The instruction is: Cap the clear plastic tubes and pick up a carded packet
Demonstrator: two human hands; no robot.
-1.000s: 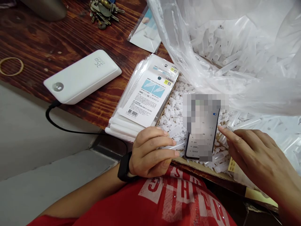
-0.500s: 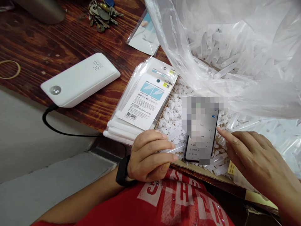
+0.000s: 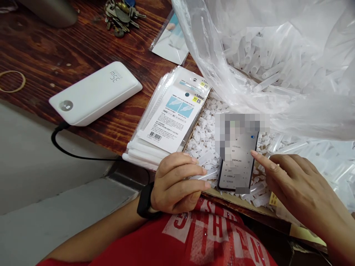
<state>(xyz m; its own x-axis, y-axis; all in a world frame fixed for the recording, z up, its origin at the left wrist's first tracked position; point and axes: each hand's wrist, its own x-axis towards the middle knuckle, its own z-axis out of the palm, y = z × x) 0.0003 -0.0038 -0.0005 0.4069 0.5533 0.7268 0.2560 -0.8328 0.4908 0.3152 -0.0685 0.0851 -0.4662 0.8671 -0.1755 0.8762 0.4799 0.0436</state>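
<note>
A smartphone (image 3: 240, 162) lies screen up on a bed of small translucent plastic pieces, partly blurred out; its legible part lists WLAN names. My right hand (image 3: 296, 177) reaches over from the right. Its index finger is stretched out, with the tip at the screen's right side, while the other fingers bend inward. My left hand (image 3: 177, 183) rests by the near edge of the cardboard box (image 3: 222, 196), fingers loosely curled and apart, with nothing seen gripped. A clear plastic tube (image 3: 208, 175) lies just beyond its fingertips.
White-backed packages (image 3: 172, 114) lie stacked left of the phone. A white power bank (image 3: 95, 94) with a black cable (image 3: 80, 157) is farther left. Keys (image 3: 122, 16), another package (image 3: 173, 40) and a rubber band (image 3: 12, 81) lie on the table. A plastic bag (image 3: 205, 44) of tubes stands behind.
My right index finger has moved slightly left, from the phone's edge onto its screen. My left hand and the phone have stayed in place.
</note>
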